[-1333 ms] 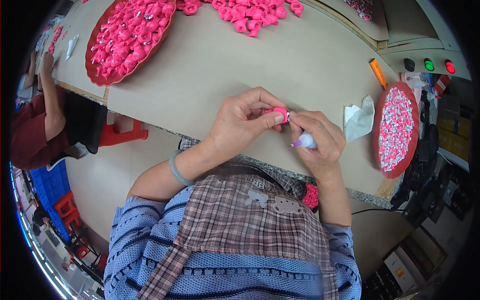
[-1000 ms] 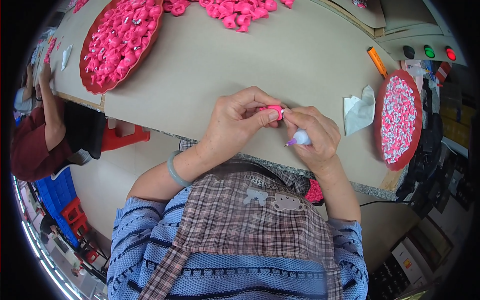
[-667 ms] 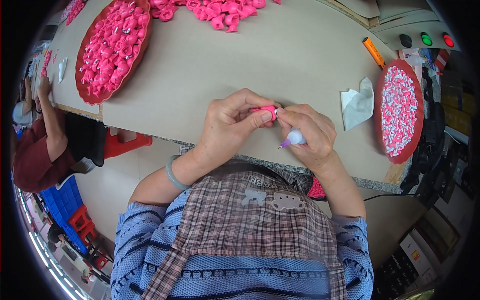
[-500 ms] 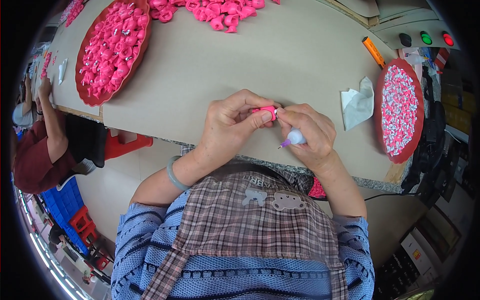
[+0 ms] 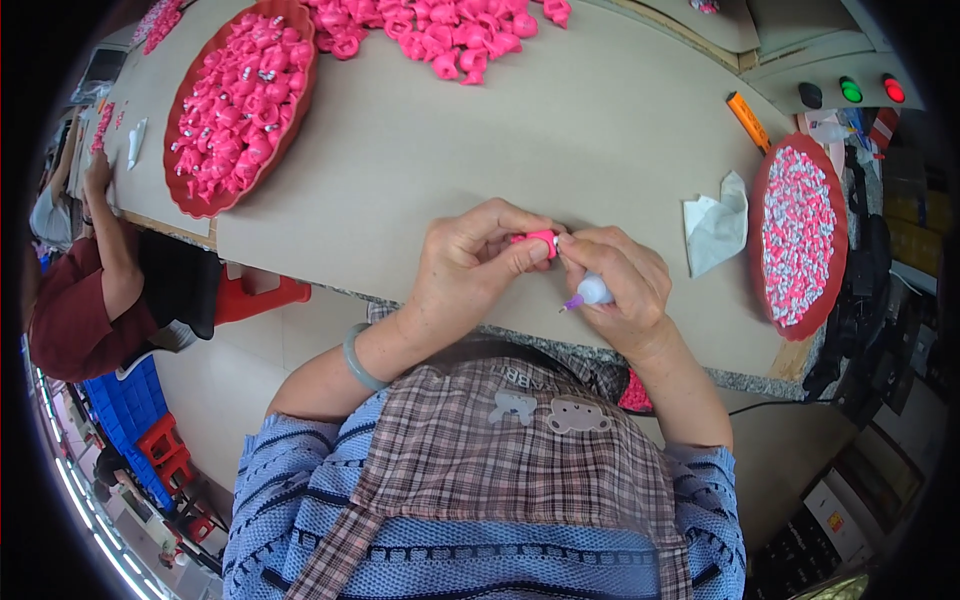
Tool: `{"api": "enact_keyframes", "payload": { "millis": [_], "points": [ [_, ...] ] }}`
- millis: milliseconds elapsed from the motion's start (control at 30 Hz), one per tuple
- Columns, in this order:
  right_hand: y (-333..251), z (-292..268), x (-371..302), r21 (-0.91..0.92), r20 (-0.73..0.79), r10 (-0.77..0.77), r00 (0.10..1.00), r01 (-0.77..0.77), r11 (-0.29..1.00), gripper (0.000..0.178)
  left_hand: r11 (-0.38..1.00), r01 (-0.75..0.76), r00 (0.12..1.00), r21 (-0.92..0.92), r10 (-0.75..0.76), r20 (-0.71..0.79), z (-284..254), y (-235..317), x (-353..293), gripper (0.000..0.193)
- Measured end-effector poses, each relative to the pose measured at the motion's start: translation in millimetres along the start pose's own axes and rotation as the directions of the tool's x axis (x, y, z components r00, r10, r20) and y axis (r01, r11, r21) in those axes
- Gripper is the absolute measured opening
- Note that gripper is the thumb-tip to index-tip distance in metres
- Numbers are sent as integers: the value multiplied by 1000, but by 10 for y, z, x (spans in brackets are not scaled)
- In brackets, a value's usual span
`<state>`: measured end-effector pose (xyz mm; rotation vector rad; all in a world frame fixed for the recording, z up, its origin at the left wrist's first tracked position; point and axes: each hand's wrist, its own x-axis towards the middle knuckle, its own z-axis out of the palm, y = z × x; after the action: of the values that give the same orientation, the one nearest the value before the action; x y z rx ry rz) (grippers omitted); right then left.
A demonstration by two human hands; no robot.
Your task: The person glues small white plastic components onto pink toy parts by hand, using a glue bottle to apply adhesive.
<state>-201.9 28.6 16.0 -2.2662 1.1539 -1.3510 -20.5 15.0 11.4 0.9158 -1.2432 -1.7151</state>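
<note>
Over the near part of the table, my left hand (image 5: 468, 262) pinches a small hollow pink plastic piece (image 5: 543, 240) between thumb and fingers. My right hand (image 5: 625, 285) meets it from the other side, thumb and forefinger pressed at the piece's end, where a bit of white or silver shows. Whether that bit is a separate part is too small to tell. Tucked in the lower fingers of the right hand is a small squeeze bottle (image 5: 594, 291), its purple needle tip pointing down and left, away from the pink piece.
A red scalloped tray (image 5: 187, 206) of pink pieces stands left, with more loose pink pieces (image 5: 440, 35) at the back. On the right are another red tray (image 5: 822, 318) of small pink-and-silver parts, a crumpled white tissue (image 5: 717, 225) and an orange marker (image 5: 748, 121). A co-worker (image 5: 75, 310) sits far left.
The whole view has shifted slightly, bringing more of the loose pink pieces into sight. Both hands keep almost the same grip on the pink piece and the bottle.
</note>
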Motion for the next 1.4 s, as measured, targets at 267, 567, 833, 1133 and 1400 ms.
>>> {"api": "enact_keyframes", "payload": {
  "millis": [267, 567, 833, 1133, 1400],
  "points": [
    [-55, 0, -10, -18, 17, 29, 999, -29, 999, 24, 999, -27, 999, -34, 26, -36, 28, 7, -28, 13],
    [-68, 17, 13, -46, 1, 29, 1000, -29, 999, 25, 998, -54, 998, -42, 53, -30, 12, -4, -11, 13],
    [-76, 17, 3, -54, 1, 30, 1000, -30, 998, 25, 997, -59, 998, -55, 57, -27, 16, -11, -28, 13],
    [-58, 20, 11, -29, 5, 22, 1000, -22, 999, 25, 998, -48, 999, -35, 48, 0, -8, -18, -21, 15],
    [-36, 38, -18, -15, -9, 20, 1000, -20, 1000, 26, 997, -72, 997, -34, 71, -6, -1, -32, -18, 14]
  ]
}}
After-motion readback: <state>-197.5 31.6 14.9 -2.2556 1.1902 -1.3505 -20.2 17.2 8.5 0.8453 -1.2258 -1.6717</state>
